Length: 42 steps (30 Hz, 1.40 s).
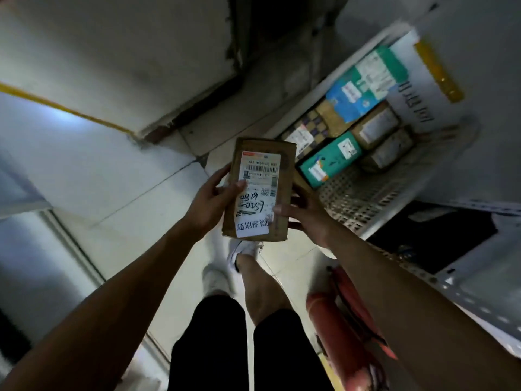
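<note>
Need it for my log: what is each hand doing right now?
Left hand: holds the cardboard parcel by its left edge.
Right hand: holds the same parcel by its right edge.

Flat brown cardboard parcel, white shipping label with handwriting facing up, held above floor.

**Parcel storeroom of a courier pick-up point.**
We see a perforated metal shelf packed with boxed and bagged parcels, each bearing a printed shipping label. The cardboard parcel in front carries the same kind of barcode label, with a handwritten code. We also note a bare tiled floor and a red fire extinguisher near the shelf.
</note>
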{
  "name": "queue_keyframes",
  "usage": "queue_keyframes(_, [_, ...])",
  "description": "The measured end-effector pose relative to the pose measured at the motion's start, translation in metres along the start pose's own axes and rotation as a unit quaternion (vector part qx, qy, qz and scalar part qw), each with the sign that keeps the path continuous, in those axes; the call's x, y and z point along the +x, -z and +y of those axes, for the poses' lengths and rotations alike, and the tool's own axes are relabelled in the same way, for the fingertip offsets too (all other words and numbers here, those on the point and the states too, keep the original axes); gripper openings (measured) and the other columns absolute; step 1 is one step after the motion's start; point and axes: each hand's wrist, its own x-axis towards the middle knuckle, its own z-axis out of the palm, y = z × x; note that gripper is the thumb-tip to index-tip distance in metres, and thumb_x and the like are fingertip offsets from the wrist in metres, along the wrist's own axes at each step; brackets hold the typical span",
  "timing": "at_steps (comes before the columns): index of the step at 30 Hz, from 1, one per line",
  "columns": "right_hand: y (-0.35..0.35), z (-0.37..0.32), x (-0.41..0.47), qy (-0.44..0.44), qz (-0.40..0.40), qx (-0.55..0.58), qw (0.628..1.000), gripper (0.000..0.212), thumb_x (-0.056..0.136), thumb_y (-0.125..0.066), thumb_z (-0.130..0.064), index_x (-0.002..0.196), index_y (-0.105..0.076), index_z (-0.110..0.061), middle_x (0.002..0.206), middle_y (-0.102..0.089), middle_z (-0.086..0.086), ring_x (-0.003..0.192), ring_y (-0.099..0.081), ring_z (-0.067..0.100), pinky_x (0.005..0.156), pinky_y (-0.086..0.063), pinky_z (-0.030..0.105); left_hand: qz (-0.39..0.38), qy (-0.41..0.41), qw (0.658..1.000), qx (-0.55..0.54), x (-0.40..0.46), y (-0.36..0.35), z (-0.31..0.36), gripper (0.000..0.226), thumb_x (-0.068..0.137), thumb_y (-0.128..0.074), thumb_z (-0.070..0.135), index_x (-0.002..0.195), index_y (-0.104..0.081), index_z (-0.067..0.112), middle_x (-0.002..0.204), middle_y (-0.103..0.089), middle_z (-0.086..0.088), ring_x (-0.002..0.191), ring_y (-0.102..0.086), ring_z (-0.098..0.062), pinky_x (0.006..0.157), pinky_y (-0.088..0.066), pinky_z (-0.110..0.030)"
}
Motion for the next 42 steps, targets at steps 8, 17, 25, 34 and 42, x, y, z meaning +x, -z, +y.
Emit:
queue_keyframes(8, [0.086, 0.010, -0.003, 0.026, 0.102, 0.156, 0.982, 0.080, 0.077, -0.076, 0.003, 0.148, -0.042, -0.012, 0.114, -0.070, 0.001, 0.077, -0.069, 0.001, 0.052, -0.049, 0.013, -0.154, -0.009, 0.982, 0.108, 0.100, -0.093, 0.040, 0.044, 0.099, -0.063, 0.010, 0.140, -0.056, 0.022, 0.116, -0.075, 0.009, 0.106, -0.073, -0.014, 0.082, -0.062, -0.033])
queue_keyframes(17, [0.156, 0.072, 0.057, 0.109, 0.335, 0.320, 0.879, 0.041, 0.093, -0.069, -0.014, 0.132, -0.059, -0.018, 0.113, -0.074, 0.005, 0.089, -0.074, 0.020, 0.063, -0.059, 0.028, -0.260, 0.062, 0.952, 0.148, 0.232, -0.214, -0.018, 0.049, 0.098, -0.065, 0.016, 0.145, -0.051, 0.022, 0.128, -0.070, 0.000, 0.109, -0.071, -0.009, 0.080, -0.056, -0.016])
queue_keyframes(25, [0.191, 0.107, 0.134, 0.107, 0.507, 0.364, 0.774, 0.049, 0.093, -0.067, -0.003, 0.139, -0.052, -0.010, 0.106, -0.074, 0.009, 0.088, -0.074, 0.020, 0.065, -0.061, 0.031, -0.202, 0.063, 0.963, 0.168, 0.314, -0.299, -0.090, 0.027, 0.099, -0.066, 0.025, 0.121, -0.058, 0.037, 0.109, -0.073, -0.003, 0.088, -0.076, -0.016, 0.067, -0.062, -0.034])
queue_keyframes(34, [0.207, 0.134, 0.204, -0.096, 0.472, -0.077, 0.873, 0.102, 0.094, -0.065, -0.045, 0.160, 0.010, -0.024, 0.167, 0.017, 0.008, 0.152, 0.017, 0.034, 0.114, 0.018, 0.043, -0.183, -0.097, 0.889, 0.409, 0.372, -0.310, -0.155, 0.046, 0.092, -0.065, 0.041, 0.131, -0.065, 0.016, 0.119, -0.072, -0.004, 0.108, -0.066, -0.016, 0.090, -0.053, -0.029])
queue_keyframes(42, [0.207, 0.117, 0.197, -0.084, 0.485, -0.036, 0.870, 0.119, 0.073, -0.082, -0.054, 0.155, 0.005, -0.053, 0.161, 0.007, 0.010, 0.150, 0.007, 0.042, 0.117, -0.025, 0.057, -0.211, -0.128, 0.865, 0.436, 0.378, -0.310, -0.147, 0.037, 0.099, -0.065, 0.032, 0.131, -0.063, 0.015, 0.110, -0.064, 0.010, 0.100, -0.059, -0.006, 0.079, -0.047, -0.009])
